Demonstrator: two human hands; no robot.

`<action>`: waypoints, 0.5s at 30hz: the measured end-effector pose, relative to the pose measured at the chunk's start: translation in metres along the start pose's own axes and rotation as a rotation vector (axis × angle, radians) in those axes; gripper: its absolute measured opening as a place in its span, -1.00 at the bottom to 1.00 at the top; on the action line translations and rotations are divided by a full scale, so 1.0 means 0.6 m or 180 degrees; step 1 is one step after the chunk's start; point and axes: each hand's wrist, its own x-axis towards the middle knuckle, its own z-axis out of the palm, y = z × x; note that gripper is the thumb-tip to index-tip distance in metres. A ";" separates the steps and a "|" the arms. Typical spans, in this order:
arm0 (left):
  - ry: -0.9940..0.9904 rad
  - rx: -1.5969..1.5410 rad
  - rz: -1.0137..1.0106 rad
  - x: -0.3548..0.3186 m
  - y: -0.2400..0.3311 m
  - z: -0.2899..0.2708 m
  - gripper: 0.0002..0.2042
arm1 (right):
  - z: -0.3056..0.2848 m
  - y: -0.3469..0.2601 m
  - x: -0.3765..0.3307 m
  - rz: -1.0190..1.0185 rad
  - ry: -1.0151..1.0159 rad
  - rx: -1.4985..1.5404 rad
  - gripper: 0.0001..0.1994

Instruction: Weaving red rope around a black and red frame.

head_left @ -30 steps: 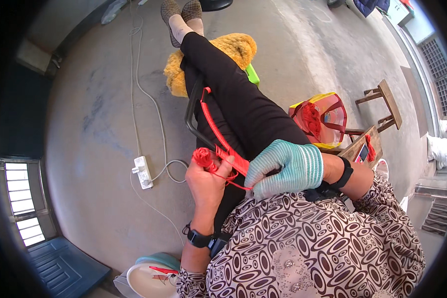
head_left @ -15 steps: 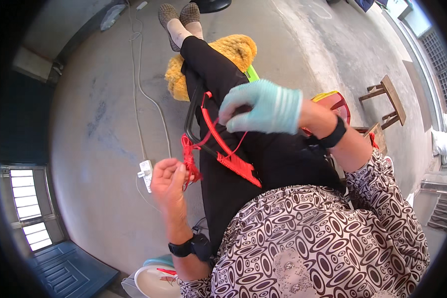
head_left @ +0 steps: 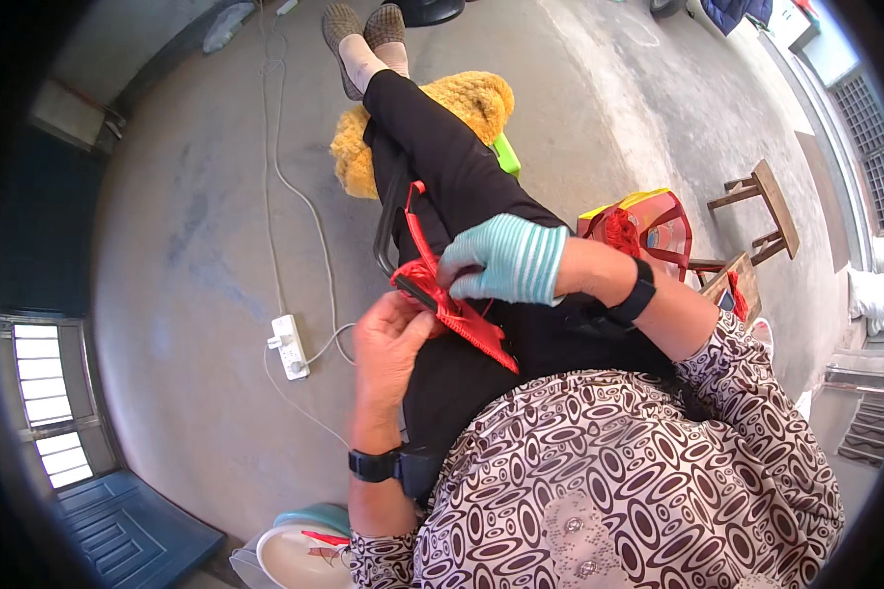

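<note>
A black curved frame lies across my lap, with red cord wrapped in a close row along its lower part. A looser bunch of red cord is gathered against the frame between my hands. My bare left hand is on the frame's left side, its thumb and fingers closed by the cord; the fingertips are partly hidden. From the right, my right hand, in a light blue glove with white stripes, has its fingers curled and pinched at the cord bunch.
A fuzzy yellow cloth lies under my lower legs, beside a bright green object. At right are a red and yellow bag and a wooden stool. A white power strip with cables lies left; basins stand lower left.
My left hand has moved right, up to the frame, and the red cord bunch has gone with it onto the frame. My right hand has come down toward it.
</note>
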 end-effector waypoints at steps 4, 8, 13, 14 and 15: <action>-0.0040 -0.0325 -0.0225 0.008 -0.026 0.023 -0.81 | 0.023 0.004 0.008 0.0458 0.0200 -0.0577 -0.71; 0.0375 -0.0137 -0.0083 0.001 -0.029 0.018 -0.86 | 0.008 -0.010 0.004 0.0465 0.0657 0.0674 -0.67; 0.0661 -0.0128 -0.0011 -0.047 0.032 -0.021 -0.88 | -0.055 -0.077 -0.047 0.0286 0.1786 0.2050 -0.79; -0.0080 -0.0569 -0.0204 -0.056 0.045 -0.020 -0.85 | -0.058 -0.094 -0.063 0.0212 0.2036 0.2755 -0.83; -0.0823 -0.1005 -0.0388 -0.061 0.054 -0.013 -0.81 | -0.059 -0.110 -0.079 0.0215 0.2035 0.2754 -0.83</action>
